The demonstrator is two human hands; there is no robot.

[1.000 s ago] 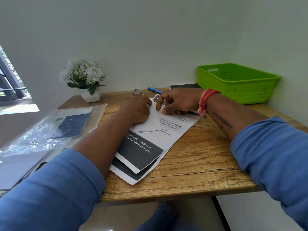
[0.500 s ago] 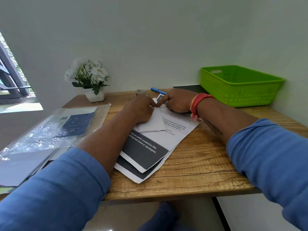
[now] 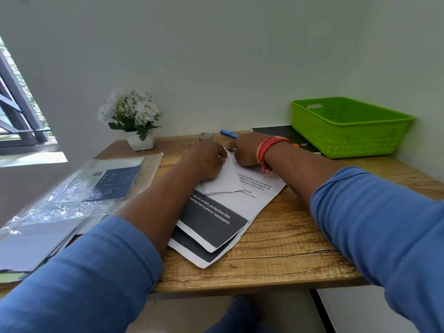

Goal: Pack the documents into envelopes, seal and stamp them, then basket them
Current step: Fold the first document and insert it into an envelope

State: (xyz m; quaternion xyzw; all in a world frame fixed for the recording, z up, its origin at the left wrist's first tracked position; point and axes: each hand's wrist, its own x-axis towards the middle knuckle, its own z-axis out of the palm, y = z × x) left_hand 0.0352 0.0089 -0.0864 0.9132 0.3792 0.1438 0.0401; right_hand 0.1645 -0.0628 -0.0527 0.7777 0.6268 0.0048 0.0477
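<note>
Far left, the plastic sleeve of papers runs off the left edge of the table, eating up that whole side. Behind it the flower pot stands near the wall. Centre stage: the left hand lies knuckles-up on the white envelope, fingers curled down onto its far edge, though whether it pinches or only presses cannot be told from here. The envelope lies on the printed sheets, whose near corner stops just short of the table's front edge. A small jar stands right behind the hands, with a blue pen beside it. The right hand is fisted, forefinger stretched out to the envelope's top corner, touching the left hand's fingertips; it grasps nothing visible. A red thread band wraps that wrist. Bare wood lies open to the right of the sheets and along the front edge. Further right, a black notebook lies flat, and the green basket sits in the back right corner against the wall, touching the notebook's right side.
</note>
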